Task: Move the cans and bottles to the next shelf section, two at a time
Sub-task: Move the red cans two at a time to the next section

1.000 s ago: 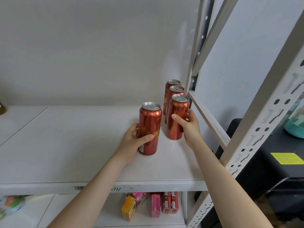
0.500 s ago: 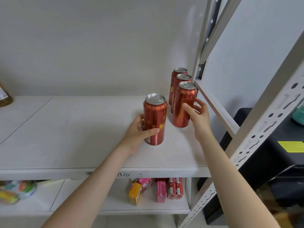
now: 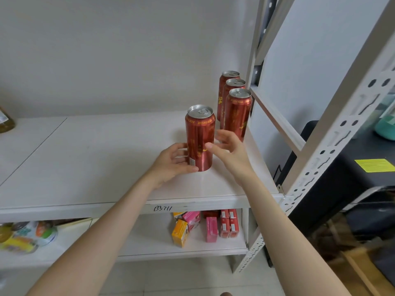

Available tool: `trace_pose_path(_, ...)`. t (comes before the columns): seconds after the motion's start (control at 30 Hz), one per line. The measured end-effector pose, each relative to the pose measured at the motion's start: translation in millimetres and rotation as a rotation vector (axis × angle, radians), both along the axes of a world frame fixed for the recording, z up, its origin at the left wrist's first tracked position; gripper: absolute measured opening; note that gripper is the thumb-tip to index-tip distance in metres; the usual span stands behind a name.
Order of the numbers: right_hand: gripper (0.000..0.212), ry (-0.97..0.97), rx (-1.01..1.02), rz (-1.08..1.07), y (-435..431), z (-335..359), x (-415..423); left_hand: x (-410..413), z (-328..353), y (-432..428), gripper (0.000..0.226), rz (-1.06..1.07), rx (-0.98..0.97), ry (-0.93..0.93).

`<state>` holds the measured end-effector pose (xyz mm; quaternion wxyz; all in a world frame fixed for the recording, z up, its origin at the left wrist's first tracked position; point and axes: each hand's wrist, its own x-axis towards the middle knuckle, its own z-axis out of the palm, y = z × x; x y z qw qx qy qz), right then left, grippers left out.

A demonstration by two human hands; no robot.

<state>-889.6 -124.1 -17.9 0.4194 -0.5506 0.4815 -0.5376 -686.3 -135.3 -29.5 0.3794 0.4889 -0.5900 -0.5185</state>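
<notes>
A tall red beer can (image 3: 199, 137) stands upright on the white shelf (image 3: 85, 159). My left hand (image 3: 172, 162) holds its lower part, thumb in front at the base and fingers behind its left side. My right hand (image 3: 229, 149) hovers just right of this can, fingers spread and holding nothing. Behind it, a row of three more red cans stands against the shelf's right end: the front can (image 3: 237, 116), the middle can (image 3: 235, 83) and the back can (image 3: 228, 74).
A perforated metal upright (image 3: 320, 159) and a slanted brace (image 3: 275, 122) close off the shelf's right end. A bottle (image 3: 5, 122) shows at the far left edge. Small boxes (image 3: 210, 228) and packets (image 3: 25, 236) fill the lower shelf. A black unit (image 3: 363, 189) stands to the right.
My right hand has let go of the row's front can and moved left, next to the single can. My left hand has slid lower on that can.
</notes>
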Motion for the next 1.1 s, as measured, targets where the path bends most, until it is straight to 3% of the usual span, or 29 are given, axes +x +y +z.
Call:
trace_pose_path(0.17, 0.046, -0.056, 0.016, 0.055, -2.5, -0.4, 14.2, -4.6, 0.1, 1.6, 0.079, 0.054, -0.034, -0.026)
trace_pose_path(0.47, 0.047, -0.063, -0.011, 0.018, 11.3, -6.5, -6.7, -26.4, -3.7, 7.3, 0.055, 0.048, -0.062, -0.042)
trace_pose_path(0.7, 0.061, -0.073, -0.02, -0.037, 24.4, -10.5, -42.4, -61.7, -5.6, 8.2, 0.053, -0.038, -0.091, -0.028)
trace_pose_path(1.1, 0.04, -0.136, 0.012, -0.119, 12.4, -12.6, -64.3, -93.4, -8.3, -9.8, 0.056, -0.082, -0.102, 0.032)
